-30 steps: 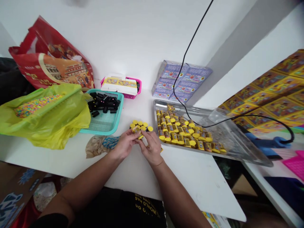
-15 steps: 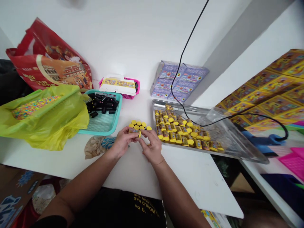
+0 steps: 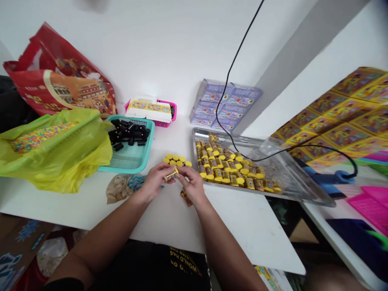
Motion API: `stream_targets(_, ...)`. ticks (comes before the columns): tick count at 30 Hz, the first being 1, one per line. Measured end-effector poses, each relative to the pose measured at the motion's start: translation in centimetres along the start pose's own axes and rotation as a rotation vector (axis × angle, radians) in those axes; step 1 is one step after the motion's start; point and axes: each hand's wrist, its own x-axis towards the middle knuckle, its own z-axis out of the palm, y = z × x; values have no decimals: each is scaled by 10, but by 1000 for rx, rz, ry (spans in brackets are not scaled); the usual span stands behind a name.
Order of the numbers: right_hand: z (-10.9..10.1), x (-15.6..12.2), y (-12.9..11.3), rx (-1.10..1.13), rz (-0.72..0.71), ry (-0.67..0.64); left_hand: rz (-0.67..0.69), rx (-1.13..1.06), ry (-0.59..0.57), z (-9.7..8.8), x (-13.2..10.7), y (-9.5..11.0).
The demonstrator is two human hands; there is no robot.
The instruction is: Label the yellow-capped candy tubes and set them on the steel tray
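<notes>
My left hand (image 3: 153, 180) and my right hand (image 3: 194, 185) meet over the white table. Between their fingertips is a small yellow cylinder (image 3: 171, 175) with a printed wrap, tilted on its side; both hands are closed on it. Just beyond my fingers, several yellow-topped cylinders (image 3: 176, 158) stand in a tight cluster. Partly under my right hand lies a colourful printed piece (image 3: 186, 197), possibly a stack of labels. Beside my left wrist are a crumpled beige cloth (image 3: 118, 189) and a blue patterned one (image 3: 137, 182).
At right, a metal tray (image 3: 291, 190) holds many wrapped yellow cylinders, with a black cable (image 3: 232, 76) hanging across it. A teal basket (image 3: 148, 149) of black cylinders and a yellow bag (image 3: 69, 169) with colourful beads are left. Purple boxes (image 3: 222, 103) stand behind.
The held cylinder has turned so more of its printed side shows. My right hand has shifted slightly, uncovering the printed piece beneath it. The view has moved a little.
</notes>
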Motion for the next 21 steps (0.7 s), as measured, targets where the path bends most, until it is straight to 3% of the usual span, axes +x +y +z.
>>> stream_targets(5,2,-1,1,68,43,-6,-36,-51,0,2,1,1)
stream_targets(15,15,-6,7,356,243,103,-43,-114,-61,2,0,-5)
stream_targets(21,18,-6,2,343,270,143,-97,-208,-92,1,2,-11)
